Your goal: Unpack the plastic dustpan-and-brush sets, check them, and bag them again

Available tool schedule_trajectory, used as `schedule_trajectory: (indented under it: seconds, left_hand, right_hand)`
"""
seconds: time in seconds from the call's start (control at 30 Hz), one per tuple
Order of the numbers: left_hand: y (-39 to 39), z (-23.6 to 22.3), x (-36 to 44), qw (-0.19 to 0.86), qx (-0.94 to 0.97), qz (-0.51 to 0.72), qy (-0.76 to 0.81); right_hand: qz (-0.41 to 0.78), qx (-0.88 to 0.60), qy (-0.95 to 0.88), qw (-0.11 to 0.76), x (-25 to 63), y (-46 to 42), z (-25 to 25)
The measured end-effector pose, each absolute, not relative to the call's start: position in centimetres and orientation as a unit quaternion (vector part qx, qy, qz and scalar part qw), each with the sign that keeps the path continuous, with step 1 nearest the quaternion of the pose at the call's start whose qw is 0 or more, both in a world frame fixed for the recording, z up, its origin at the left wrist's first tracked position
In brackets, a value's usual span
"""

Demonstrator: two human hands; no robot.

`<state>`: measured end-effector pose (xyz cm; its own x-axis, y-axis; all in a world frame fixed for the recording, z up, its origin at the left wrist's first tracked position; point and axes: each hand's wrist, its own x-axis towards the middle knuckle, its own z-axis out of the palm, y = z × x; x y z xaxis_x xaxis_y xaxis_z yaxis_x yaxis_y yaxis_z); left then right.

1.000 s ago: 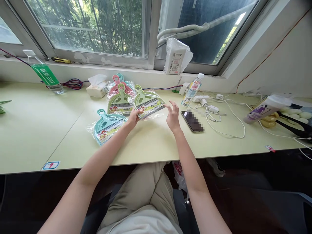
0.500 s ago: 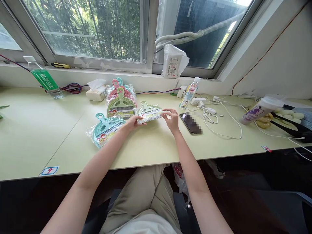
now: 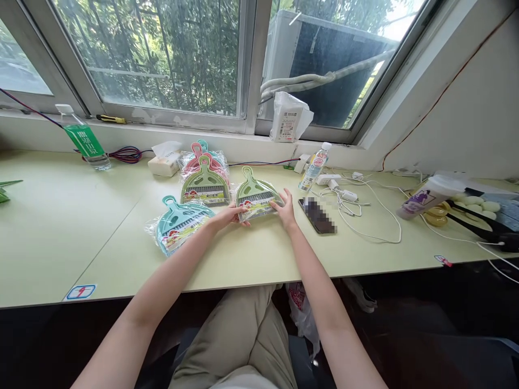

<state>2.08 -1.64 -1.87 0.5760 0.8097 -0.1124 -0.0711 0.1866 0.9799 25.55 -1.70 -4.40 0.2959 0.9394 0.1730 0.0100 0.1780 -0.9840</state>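
Note:
Between my hands is a green dustpan-and-brush set [image 3: 256, 195] in clear plastic wrap, its handle pointing away from me and its printed label facing up. My left hand [image 3: 232, 216] grips its lower left corner, thumb on top and fingers partly hidden beneath. At the right edge, my right hand [image 3: 286, 210] holds it with the thumb on the label side and the other fingers along the side. A light-blue wrapped dustpan set [image 3: 172, 216] lies left of my left forearm. Behind my left hand, another green set [image 3: 206, 179] overlaps a pink one [image 3: 197, 160] and a teal one.
A phone [image 3: 316, 215] lies right of my right hand, with white charging cables [image 3: 344, 197] and a drink bottle [image 3: 315, 168] behind it. Tissues [image 3: 164, 162] and a green-labelled bottle [image 3: 85, 141] stand near the window wall. A lidded cup [image 3: 425, 195] leans at the right.
The held green dustpan set has tipped so its face and handle show more fully. My right fingers have spread along its side. The view has tilted up slightly.

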Motion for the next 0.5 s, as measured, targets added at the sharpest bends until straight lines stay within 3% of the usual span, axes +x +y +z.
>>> schedule_trajectory:
  seconds: [0.13, 0.27, 0.5]
  left_hand:
    - [-2.4, -1.3, 2.5, 0.672, 0.572, 0.343, 0.323]
    - [-3.0, -1.4, 3.5, 0.594, 0.623, 0.356, 0.364]
    - [-1.3, -3.1, 3.7, 0.484, 0.572, 0.439, 0.496]
  right_hand:
    - [0.465, -0.488, -0.39, 0.628, 25.7, -1.4, -4.6]
    - [0.438, -0.504, -0.343, 0.66, 25.8, -1.4, -4.6]
    - [0.455, -0.506, -0.382, 0.625, 25.2, -1.9, -4.8]
